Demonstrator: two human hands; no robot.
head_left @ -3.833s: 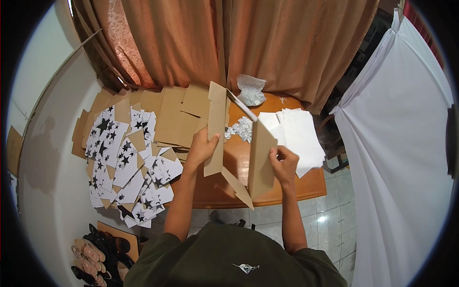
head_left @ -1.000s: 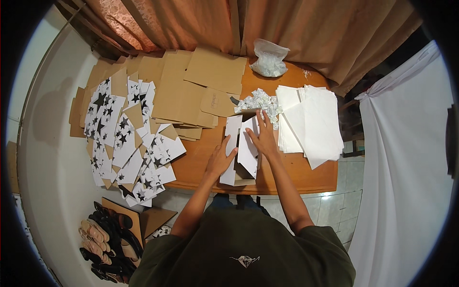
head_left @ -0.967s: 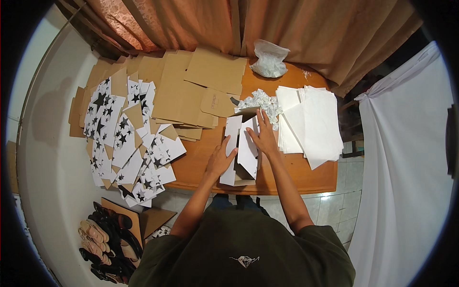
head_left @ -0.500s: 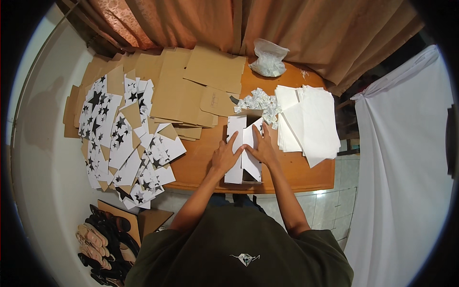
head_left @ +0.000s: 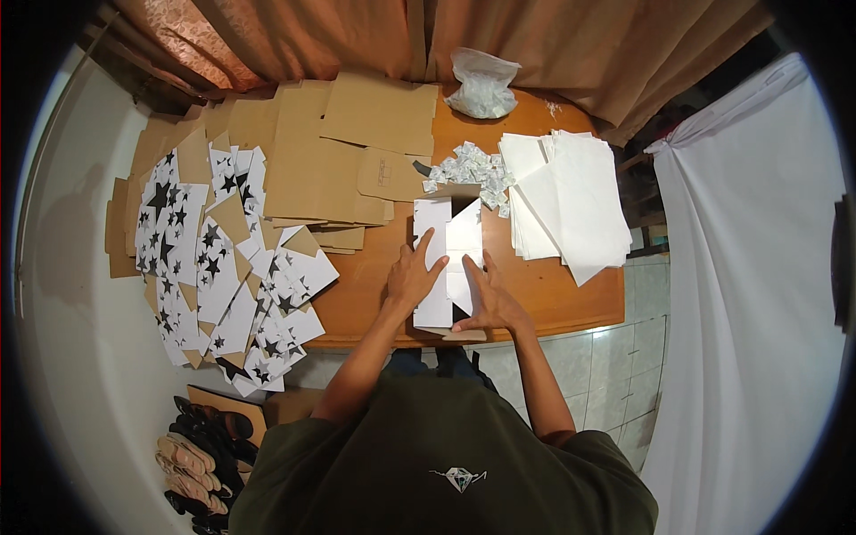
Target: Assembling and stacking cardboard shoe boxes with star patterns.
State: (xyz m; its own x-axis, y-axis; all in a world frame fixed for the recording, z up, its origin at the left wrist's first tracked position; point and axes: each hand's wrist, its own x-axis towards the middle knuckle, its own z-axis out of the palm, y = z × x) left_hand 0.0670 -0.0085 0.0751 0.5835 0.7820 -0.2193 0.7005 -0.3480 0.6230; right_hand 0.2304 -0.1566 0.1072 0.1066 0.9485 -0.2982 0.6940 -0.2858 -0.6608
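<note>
A white cardboard box (head_left: 432,299) stands on the table in front of me, with white panels folded over its top and dark gaps at its far and near ends. My left hand (head_left: 413,275) rests on the left panel, its fingers outstretched. Over the right side of the box, my right hand (head_left: 492,301) is spread. Its index finger touches the right panel, and its thumb reaches the near end, beside a brown flap (head_left: 453,335). Another brown flap (head_left: 460,190) stands up at the far end.
Star-printed white card pieces (head_left: 209,259) pile up on the left. Behind them lie flat brown cardboard sheets (head_left: 308,152). Small clear packets (head_left: 473,169) lie beyond the box, near a plastic bag (head_left: 482,85). White paper sheets (head_left: 571,196) are stacked right on the wooden table (head_left: 571,308).
My right hand has drawn back toward the near end of the box, thumb now at its edge. The left hand still lies on the left panel. The whole view has shifted slightly.
</note>
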